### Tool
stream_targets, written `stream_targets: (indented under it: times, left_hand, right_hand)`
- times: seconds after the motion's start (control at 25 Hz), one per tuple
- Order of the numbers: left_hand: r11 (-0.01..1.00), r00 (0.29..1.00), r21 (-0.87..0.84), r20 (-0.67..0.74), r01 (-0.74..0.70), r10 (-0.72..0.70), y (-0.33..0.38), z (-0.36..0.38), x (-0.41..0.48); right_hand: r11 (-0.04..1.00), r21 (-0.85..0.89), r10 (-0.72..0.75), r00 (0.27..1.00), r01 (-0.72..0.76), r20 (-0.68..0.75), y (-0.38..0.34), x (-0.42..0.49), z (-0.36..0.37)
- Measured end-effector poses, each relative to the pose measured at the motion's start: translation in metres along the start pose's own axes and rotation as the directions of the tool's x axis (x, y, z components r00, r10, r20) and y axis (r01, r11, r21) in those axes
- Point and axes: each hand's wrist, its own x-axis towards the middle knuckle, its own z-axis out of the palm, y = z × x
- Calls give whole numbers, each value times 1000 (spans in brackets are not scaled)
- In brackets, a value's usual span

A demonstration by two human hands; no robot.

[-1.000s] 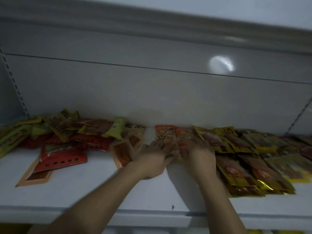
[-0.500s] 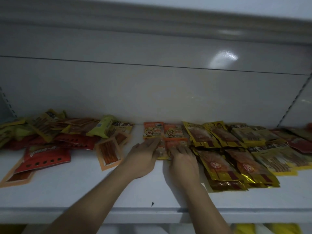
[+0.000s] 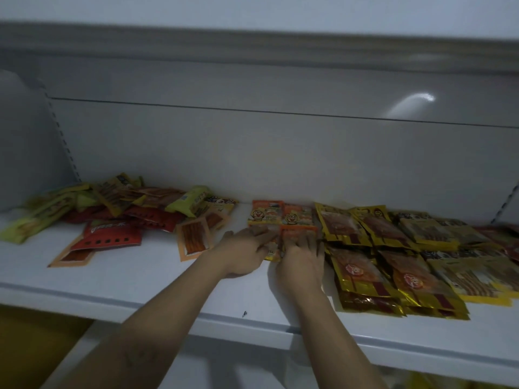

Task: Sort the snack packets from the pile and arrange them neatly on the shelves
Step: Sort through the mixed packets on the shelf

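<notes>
Squaring the orange packets on the shelf [image 3: 168, 282]
Left hand [image 3: 244, 252] and right hand [image 3: 302, 258] press straight fingers [image 3: 305, 240] onto the orange packets [image 3: 298, 231] beneath them. A hard sideways push could slide these under the gold packets [image 3: 344, 227] just right of the fingers.

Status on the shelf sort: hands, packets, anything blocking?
Left hand and right hand flat on small orange cartoon-face foil packets, centre. Gold foil packets rowed at right. Mixed loose packet pile unsorted at left. Nothing in the way.

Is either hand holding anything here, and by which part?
Neither grips: the left hand touches the left edge of the small orange snack packets, the right hand lies flat on them.
</notes>
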Motion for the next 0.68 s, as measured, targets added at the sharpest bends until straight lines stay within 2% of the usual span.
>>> stream_targets:
  times: [0.12,0.2,0.36,0.48,0.6,0.64,0.68]
  left_hand:
    - [999,989,-30,-140,42,-45,10,0,-6]
    - [994,982,37,-167,100,-93,15,7,-11]
    - [981,978,104,-148,165,-148,17,1,-15]
    - [974,987,185,-118,129,-108,23,-1,-13]
    - [986,995,133,-21,101,-99,24,2,-11]
    - [987,994,126,2,105,-106,25,1,-9]
    - [986,993,122,21,114,-118,24,0,-5]
  right_hand:
    - [1000,-21,-19,994,21,108,1,-4,-10]
    - [999,-20,-36,986,39,161,4,-5,-16]
    - [999,-11,-50,979,53,197,2,-8,-22]
    - [999,12,-48,975,46,218,4,-7,-21]
    - [999,30,-41,972,34,233,5,-7,-19]
    - [999,32,-48,975,42,217,5,-8,-18]
    - [998,31,-57,989,53,140,5,-8,-15]
